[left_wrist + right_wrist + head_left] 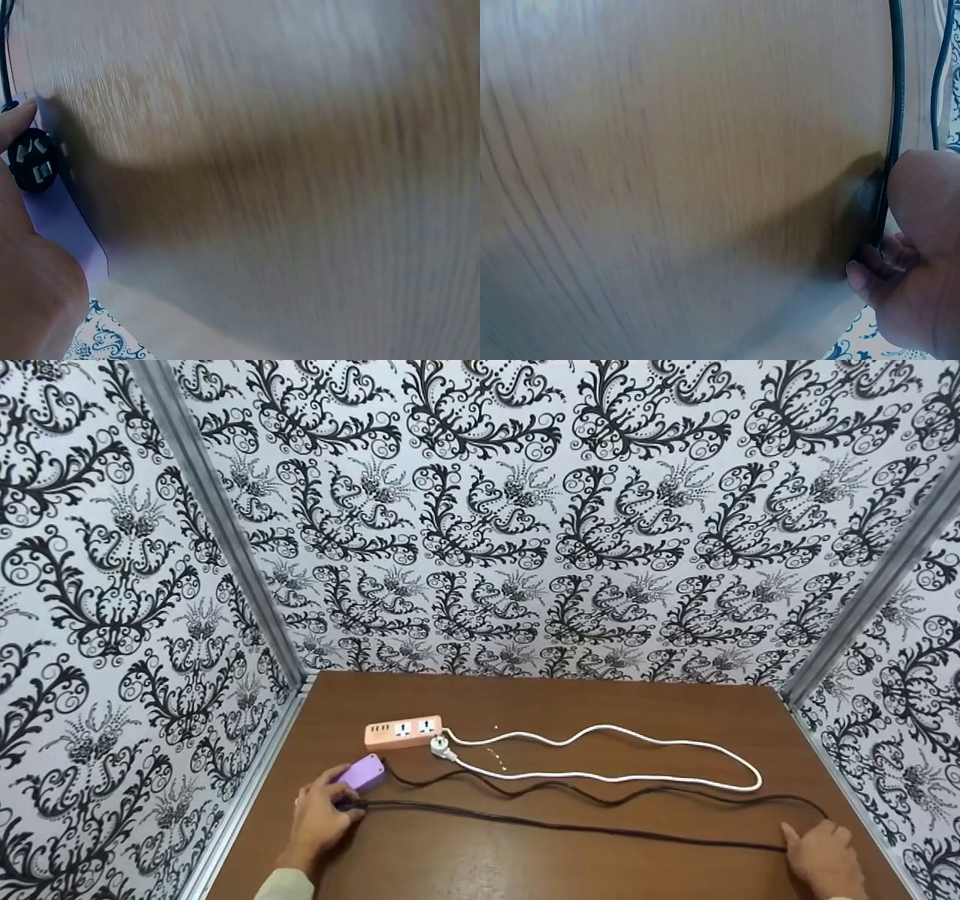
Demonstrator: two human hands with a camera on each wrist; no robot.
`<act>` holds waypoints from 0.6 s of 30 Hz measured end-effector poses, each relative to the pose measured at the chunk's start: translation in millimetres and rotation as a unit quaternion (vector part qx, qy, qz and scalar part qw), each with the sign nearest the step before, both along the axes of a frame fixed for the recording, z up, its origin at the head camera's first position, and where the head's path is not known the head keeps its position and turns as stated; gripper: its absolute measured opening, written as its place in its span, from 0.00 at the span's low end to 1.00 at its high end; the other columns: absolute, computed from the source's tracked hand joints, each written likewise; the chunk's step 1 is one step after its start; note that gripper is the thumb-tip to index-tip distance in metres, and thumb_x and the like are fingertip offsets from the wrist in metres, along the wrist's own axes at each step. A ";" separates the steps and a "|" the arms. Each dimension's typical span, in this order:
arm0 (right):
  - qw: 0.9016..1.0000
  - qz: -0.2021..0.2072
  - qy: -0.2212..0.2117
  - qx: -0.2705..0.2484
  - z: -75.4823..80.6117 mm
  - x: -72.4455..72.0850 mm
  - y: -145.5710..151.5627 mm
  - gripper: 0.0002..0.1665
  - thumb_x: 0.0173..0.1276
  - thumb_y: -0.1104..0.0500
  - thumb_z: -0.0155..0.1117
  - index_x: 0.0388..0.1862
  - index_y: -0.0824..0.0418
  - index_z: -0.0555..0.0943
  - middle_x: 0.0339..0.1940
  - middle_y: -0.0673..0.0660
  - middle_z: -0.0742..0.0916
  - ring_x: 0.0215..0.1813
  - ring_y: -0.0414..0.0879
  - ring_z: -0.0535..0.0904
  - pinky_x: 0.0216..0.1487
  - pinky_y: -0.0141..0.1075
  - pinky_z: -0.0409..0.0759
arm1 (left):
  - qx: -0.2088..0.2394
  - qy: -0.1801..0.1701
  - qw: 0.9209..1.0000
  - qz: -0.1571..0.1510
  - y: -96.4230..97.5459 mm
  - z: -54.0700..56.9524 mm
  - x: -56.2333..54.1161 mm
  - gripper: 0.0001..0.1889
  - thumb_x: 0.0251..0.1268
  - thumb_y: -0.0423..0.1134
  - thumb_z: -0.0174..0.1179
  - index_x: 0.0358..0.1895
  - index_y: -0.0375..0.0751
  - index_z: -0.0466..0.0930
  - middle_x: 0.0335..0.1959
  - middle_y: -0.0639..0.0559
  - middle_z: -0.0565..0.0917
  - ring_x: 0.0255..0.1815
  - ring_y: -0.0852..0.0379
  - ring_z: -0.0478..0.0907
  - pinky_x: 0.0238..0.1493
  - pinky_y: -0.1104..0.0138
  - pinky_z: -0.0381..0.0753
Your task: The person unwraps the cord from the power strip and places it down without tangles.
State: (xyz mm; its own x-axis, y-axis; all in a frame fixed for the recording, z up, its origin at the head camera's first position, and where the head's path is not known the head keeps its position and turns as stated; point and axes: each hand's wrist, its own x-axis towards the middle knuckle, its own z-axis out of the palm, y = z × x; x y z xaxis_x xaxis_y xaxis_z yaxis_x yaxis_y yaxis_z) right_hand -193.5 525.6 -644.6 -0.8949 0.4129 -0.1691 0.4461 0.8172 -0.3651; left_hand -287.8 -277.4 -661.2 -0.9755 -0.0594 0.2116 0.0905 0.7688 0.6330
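My left hand pinches a black plug beside a purple extension box; the plug's metal pins face the left wrist camera. A black cord runs nearly straight from the plug across the table to my right hand. There the fingers curl around the cord at its right-hand bend. From the bend, a wavy stretch of the same cord goes back to the purple box. Most of the box's face is hidden from the head view by its angle and my left hand.
Behind the black cord lies a peach power strip with white sockets. Its white cord loops out to the right, and its white plug rests against the strip's front. Patterned walls enclose the brown table.
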 end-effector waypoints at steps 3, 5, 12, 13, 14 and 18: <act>1.000 0.012 0.012 0.007 1.0 -1.5 -3.5 0.43 0.86 0.47 0.46 0.57 0.94 0.55 0.51 0.91 0.64 0.51 0.89 0.72 0.54 0.73 0.75 | -0.002 -0.013 1.000 0.004 -1.8 -0.1 -0.7 0.14 0.42 0.36 0.81 0.24 0.60 0.84 0.73 0.53 0.81 0.72 0.32 0.73 0.75 0.36 0.59; 1.000 0.015 0.021 0.009 1.2 -2.3 -4.8 0.43 0.86 0.48 0.46 0.57 0.94 0.54 0.51 0.92 0.63 0.51 0.90 0.71 0.55 0.73 0.75 | -0.005 -0.018 1.000 0.005 -1.9 -0.4 -2.0 0.14 0.43 0.36 0.81 0.24 0.60 0.84 0.74 0.53 0.81 0.73 0.34 0.73 0.77 0.38 0.58; 0.999 0.014 0.031 0.011 -2.9 -2.3 -7.0 0.43 0.87 0.49 0.45 0.57 0.95 0.52 0.50 0.93 0.63 0.51 0.91 0.70 0.55 0.74 0.73 | -0.017 -0.003 1.000 0.008 -2.6 -2.3 -3.0 0.14 0.41 0.36 0.80 0.23 0.57 0.82 0.72 0.50 0.82 0.71 0.29 0.75 0.73 0.34 0.61; 0.999 0.016 0.033 0.012 -3.5 -2.0 -6.5 0.42 0.87 0.49 0.44 0.57 0.95 0.52 0.50 0.93 0.63 0.51 0.91 0.69 0.56 0.74 0.73 | -0.020 -0.001 1.000 0.010 -2.3 -2.4 -2.7 0.14 0.40 0.37 0.80 0.22 0.57 0.82 0.71 0.50 0.82 0.70 0.28 0.75 0.72 0.33 0.62; 0.999 0.019 0.035 0.014 -3.9 -1.7 -6.0 0.42 0.87 0.50 0.44 0.56 0.95 0.52 0.49 0.93 0.63 0.51 0.92 0.69 0.56 0.75 0.72 | -0.022 0.001 1.000 0.012 -1.9 -2.1 -2.3 0.14 0.40 0.37 0.80 0.22 0.57 0.82 0.71 0.50 0.83 0.69 0.27 0.75 0.70 0.31 0.63; 0.999 0.013 0.034 0.012 -6.4 2.0 -3.0 0.42 0.87 0.49 0.44 0.57 0.95 0.52 0.50 0.93 0.63 0.53 0.92 0.68 0.58 0.74 0.71 | -0.023 0.003 1.000 0.006 2.3 0.9 -2.5 0.14 0.42 0.37 0.81 0.22 0.57 0.82 0.70 0.50 0.83 0.70 0.30 0.76 0.71 0.32 0.63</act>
